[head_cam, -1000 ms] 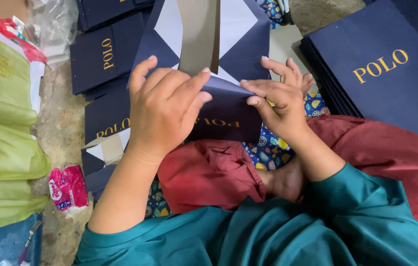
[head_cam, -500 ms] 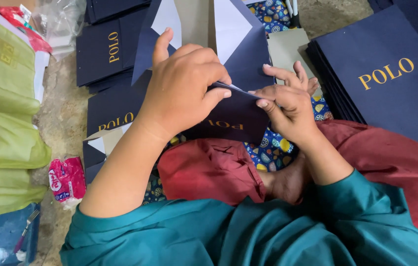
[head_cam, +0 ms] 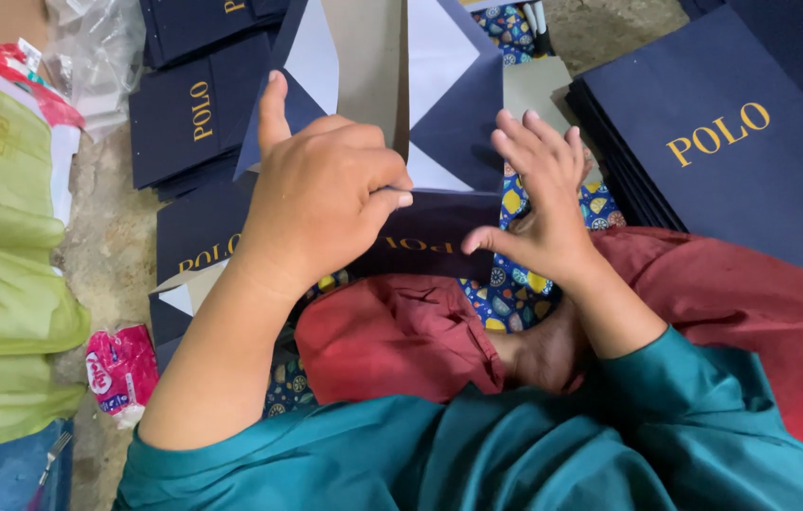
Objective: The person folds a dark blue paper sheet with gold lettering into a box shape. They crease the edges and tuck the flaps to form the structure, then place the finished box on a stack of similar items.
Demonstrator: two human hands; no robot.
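Left hand [head_cam: 326,199] curled, pressing a fold in navy paper bag [head_cam: 439,123]; right hand [head_cam: 539,203] open beside it.
Bag looks light, stiff, creasable; probably best held by its folded edge.

The person wears a teal long-sleeved top, its sleeves pushed up past the forearms, and loose red trousers. Both the left hand [head_cam: 321,203] and the right hand [head_cam: 539,203] are bare, with no rings, watch or gloves. A bare foot shows at six o'clock from the right hand.

Navy paper bag [head_cam: 439,237] with gold lettering, unglued flaps splayed open, white inside, flat across the lap.
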